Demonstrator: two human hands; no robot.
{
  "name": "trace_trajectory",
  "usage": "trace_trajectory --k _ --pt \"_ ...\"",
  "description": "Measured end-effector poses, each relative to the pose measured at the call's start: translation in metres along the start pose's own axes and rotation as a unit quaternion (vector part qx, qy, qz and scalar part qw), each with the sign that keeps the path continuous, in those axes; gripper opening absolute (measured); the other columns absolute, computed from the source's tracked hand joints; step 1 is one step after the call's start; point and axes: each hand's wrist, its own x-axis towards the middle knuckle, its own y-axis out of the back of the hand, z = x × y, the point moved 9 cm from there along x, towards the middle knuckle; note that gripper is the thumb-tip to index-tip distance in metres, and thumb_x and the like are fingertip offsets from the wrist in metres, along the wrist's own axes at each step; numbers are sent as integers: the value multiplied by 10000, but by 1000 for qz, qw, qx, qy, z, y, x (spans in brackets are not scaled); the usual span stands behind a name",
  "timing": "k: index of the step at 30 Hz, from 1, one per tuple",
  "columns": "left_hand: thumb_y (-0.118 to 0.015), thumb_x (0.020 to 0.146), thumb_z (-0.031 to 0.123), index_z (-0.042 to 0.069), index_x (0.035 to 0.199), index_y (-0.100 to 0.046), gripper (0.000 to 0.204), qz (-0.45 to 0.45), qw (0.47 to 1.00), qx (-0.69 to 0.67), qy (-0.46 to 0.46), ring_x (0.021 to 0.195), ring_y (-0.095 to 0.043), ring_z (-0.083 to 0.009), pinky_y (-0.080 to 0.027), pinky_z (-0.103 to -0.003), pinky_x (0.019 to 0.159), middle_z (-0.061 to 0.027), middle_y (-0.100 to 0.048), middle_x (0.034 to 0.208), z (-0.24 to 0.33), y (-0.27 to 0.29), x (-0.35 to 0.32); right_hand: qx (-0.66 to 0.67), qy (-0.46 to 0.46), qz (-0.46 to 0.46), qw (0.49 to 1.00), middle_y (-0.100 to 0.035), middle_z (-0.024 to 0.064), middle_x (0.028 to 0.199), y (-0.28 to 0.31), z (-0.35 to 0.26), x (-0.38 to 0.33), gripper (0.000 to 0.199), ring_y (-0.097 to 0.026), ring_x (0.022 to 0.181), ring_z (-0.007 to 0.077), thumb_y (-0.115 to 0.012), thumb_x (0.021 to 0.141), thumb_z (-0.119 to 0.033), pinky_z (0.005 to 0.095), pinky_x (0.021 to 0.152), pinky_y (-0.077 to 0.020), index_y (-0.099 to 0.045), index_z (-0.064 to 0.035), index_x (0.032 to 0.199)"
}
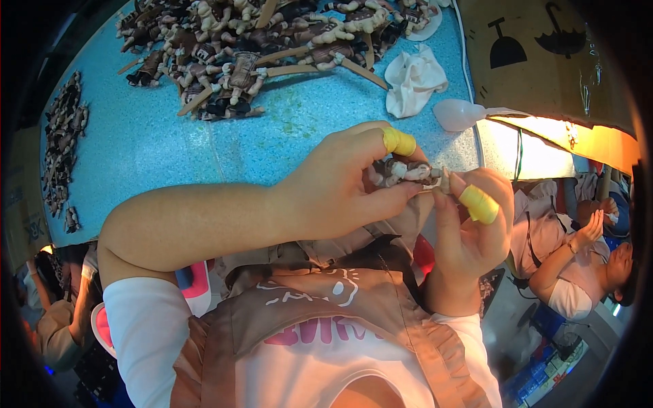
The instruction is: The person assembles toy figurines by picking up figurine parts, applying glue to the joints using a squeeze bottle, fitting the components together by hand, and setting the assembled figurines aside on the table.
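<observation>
Close to my chest, my left hand [343, 187] is closed around a small figurine [400, 171] with pale limbs and dark brown parts. The figurine lies sideways, one end pointing at my right hand [476, 231]. Thumb and index finger of that right hand pinch a tiny beige piece [445, 181] at the figurine's end; whether it is joined to the figurine I cannot tell. Yellow tape [399, 141] wraps a left finger, and more yellow tape [479, 205] wraps a right one. My left palm hides part of the figurine.
A pile of similar figurines [238, 75] with flat wooden sticks covers the back of the blue table [149, 129]. More figurines [62, 146] lie along the left edge. Crumpled white cloth [413, 80], a translucent bulb-shaped object [459, 115] and a cardboard box [544, 61] are right. Another person [571, 251] sits right.
</observation>
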Motion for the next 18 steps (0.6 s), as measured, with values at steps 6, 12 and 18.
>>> trace_trajectory --k 6,12,18 --pt "-696 751 67 30 1053 -588 323 5 999 16 -42 781 -568 -151 -442 -245 639 -62 -592 898 1 1 0 82 -77 -10 994 -629 52 792 -3 17 1 258 -573 710 214 -760 583 3 306 688 -448 -611 -36 790" --pt "-688 731 36 41 1063 -593 346 -1 996 40 -74 781 -572 -159 -446 -255 632 -59 -595 893 5 0 0 51 -43 -60 996 -603 48 761 -7 10 5 271 -563 731 228 -769 564 -16 316 716 -431 -618 -44 786" --pt "-610 763 15 14 1110 -554 351 -31 996 17 -85 913 -569 -194 -458 -280 763 -110 -561 1027 8 -5 1 -68 37 -3 997 -604 52 887 -6 -10 -7 268 -525 877 266 -771 560 -25 344 746 -438 -632 -68 785"
